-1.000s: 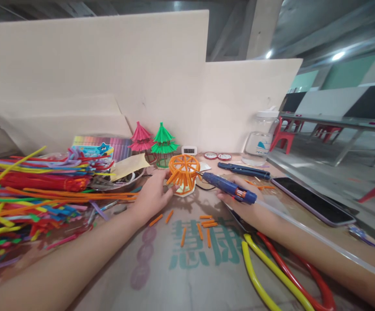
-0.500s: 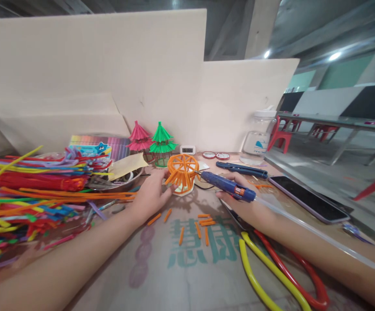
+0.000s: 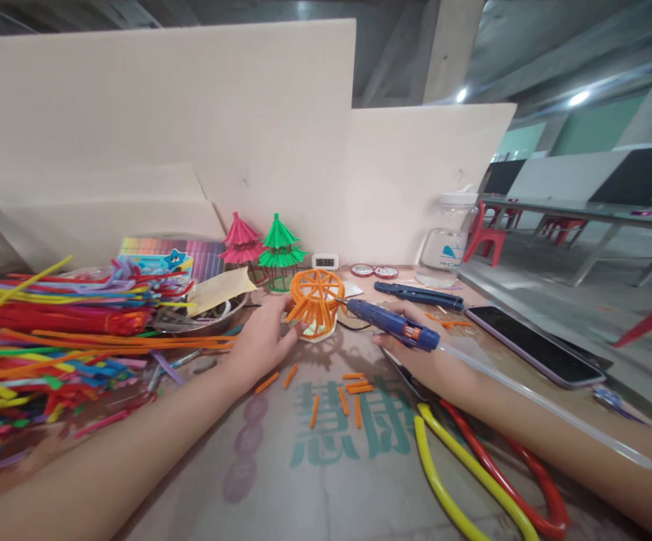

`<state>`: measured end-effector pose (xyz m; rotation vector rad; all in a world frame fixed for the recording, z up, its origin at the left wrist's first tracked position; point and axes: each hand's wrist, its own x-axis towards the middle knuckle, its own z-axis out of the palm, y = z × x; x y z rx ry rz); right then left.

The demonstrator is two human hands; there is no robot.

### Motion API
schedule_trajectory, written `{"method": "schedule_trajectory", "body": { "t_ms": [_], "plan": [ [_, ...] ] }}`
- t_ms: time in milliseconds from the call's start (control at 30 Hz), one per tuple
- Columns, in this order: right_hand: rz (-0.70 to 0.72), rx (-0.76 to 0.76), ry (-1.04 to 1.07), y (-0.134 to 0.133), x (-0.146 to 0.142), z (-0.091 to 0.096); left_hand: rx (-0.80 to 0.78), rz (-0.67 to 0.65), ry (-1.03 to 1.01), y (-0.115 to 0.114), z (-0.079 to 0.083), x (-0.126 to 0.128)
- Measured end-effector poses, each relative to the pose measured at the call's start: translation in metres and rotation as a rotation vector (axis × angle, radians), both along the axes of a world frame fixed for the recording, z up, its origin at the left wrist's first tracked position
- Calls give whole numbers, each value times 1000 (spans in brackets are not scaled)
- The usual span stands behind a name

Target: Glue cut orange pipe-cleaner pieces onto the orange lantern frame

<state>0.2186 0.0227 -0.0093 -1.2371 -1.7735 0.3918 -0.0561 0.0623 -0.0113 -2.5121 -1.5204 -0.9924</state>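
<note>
In my right hand (image 3: pixel 402 327) is a blue hot glue gun (image 3: pixel 390 321), a long clear glue stick (image 3: pixel 545 406) trailing from its back end. Its nozzle touches or nearly touches the right rim of a small orange pavilion model (image 3: pixel 318 297) made of pipe cleaner pieces. My left hand (image 3: pixel 267 334) grips the model's left side, thumb in front at its base. Slanted orange strips hang from the model's spoked ring on the left and front. Several short cut orange pieces (image 3: pixel 358 388) lie on the table in front of it.
Piles of coloured pipe cleaners (image 3: pixel 49 338) cover the left. Green (image 3: pixel 281 244) and pink (image 3: pixel 239 240) pavilion models stand behind, beside a small digital clock (image 3: pixel 324 261). Toward the right are a blue flat tool (image 3: pixel 419 294), phone (image 3: pixel 534 346), water jug (image 3: pixel 444 237) and red-and-yellow-handled scissors (image 3: pixel 472 466).
The view has shifted very slightly. Both hands, the glue gun and the orange model hold nearly the same positions.
</note>
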Motion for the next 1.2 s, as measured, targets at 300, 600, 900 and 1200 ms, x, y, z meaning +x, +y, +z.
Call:
{"method": "schedule_trajectory", "body": {
  "t_ms": [300,600,900,1200],
  "plan": [
    [-30,17,-34,3,0,-4,-18,28,10,0,0,0],
    [4,-41,-82,5,1,-5,-67,67,-49,4,-3,-1],
    [123,-25,30,12,13,16,-207,82,-158,7,-3,-2],
    [-44,-248,-248,113,9,33,-196,46,-174,10,-9,-4]
  ]
}}
